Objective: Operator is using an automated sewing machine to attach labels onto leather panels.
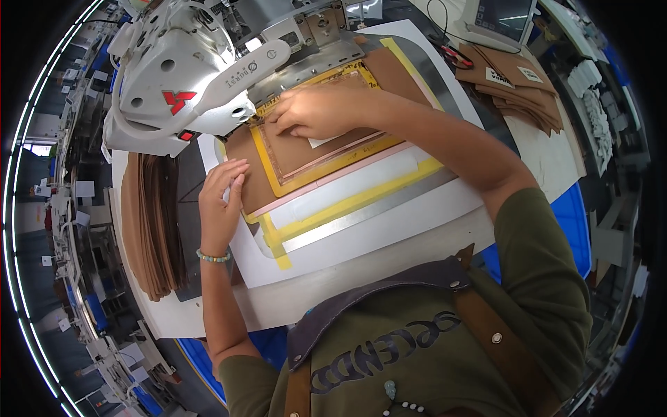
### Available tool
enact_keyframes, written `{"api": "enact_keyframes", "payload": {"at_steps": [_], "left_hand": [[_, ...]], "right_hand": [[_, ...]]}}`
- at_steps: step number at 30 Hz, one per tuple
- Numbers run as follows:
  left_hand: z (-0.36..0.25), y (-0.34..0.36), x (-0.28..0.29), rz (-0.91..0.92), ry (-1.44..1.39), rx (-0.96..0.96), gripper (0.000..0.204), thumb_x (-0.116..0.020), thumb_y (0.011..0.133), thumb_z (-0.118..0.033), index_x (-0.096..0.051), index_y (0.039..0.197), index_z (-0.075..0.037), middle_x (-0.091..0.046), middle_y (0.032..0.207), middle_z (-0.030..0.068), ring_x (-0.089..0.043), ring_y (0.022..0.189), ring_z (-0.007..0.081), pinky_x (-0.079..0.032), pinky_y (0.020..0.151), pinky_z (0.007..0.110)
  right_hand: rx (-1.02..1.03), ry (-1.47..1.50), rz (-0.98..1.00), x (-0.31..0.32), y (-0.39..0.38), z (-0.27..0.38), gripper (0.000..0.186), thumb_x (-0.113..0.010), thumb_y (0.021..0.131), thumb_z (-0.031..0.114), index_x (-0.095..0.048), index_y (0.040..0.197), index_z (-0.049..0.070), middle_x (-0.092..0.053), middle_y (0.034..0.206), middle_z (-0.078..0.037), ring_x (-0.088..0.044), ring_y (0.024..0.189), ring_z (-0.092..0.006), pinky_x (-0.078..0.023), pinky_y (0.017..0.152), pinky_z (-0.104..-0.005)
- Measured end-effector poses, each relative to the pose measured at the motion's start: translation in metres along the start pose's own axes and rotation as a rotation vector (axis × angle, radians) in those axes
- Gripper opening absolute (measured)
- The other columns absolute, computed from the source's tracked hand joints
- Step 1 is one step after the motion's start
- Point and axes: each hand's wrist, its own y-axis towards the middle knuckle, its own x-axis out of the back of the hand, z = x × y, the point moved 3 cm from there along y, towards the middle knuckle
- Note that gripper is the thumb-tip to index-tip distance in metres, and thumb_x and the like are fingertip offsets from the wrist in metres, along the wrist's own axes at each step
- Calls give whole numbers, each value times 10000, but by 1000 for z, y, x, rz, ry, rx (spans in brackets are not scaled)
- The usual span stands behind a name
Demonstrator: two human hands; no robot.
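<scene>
Brown fabric lies flat beneath a yellow rectangular frame at the head of a white sewing machine. My right hand rests on the fabric inside the frame, close to the needle area. Its fingers are loosely bent with the thumb apart, and no grip shows. A white corner, perhaps a label, peeks out from under that palm; the rest is hidden. At the fabric's left edge, my left hand is open, fingers extended and thumb apart, fingertips near or on the cloth.
A metal plate edged with yellow tape lies on a white sheet on the table. Stacked brown pieces stand at left; more with white labels lie at right. A monitor and red-handled tool are behind.
</scene>
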Motion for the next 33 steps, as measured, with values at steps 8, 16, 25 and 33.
{"api": "enact_keyframes", "payload": {"at_steps": [8, 16, 25, 33], "left_hand": [[-35, 14, -18, 129, 69, -179, 273, -664, 1015, -42, -736, 1277, -15, -720, 1369, 127, -645, 1322, 353, -472, 1145, 446], [-39, 35, -53, 192, 236, -259, 433, -655, 1027, -76, -651, 1460, -71, -587, 1577, 117, -514, 1466, 378, -417, 1175, 481], [-32, 38, -64, 221, 356, -252, 527, -672, 1048, -211, -578, 1555, -103, -504, 1666, 97, -440, 1527, 379, -364, 1222, 496], [-32, 39, -63, 123, 360, -310, 503, -706, 1021, -267, -633, 1481, -77, -575, 1588, 130, -514, 1459, 394, -406, 1182, 501]], "right_hand": [[-375, -175, -8, 93, -107, 0, 329, -592, 1045, 148, -733, 1332, 69, -707, 1429, -77, -626, 1308, -277, -497, 1147, -423], [-360, -247, -33, 46, -128, 3, 384, -538, 1054, 74, -686, 1407, 52, -627, 1537, -98, -561, 1412, -307, -466, 1186, -418], [-385, -487, 90, 34, -122, 4, 450, -561, 1009, 38, -617, 1455, 19, -594, 1558, -143, -543, 1424, -305, -465, 1162, -440], [-298, -608, -35, 27, -115, 2, 360, -721, 891, 79, -665, 1242, 29, -682, 1404, -126, -629, 1264, -268, -521, 998, -411]]}}
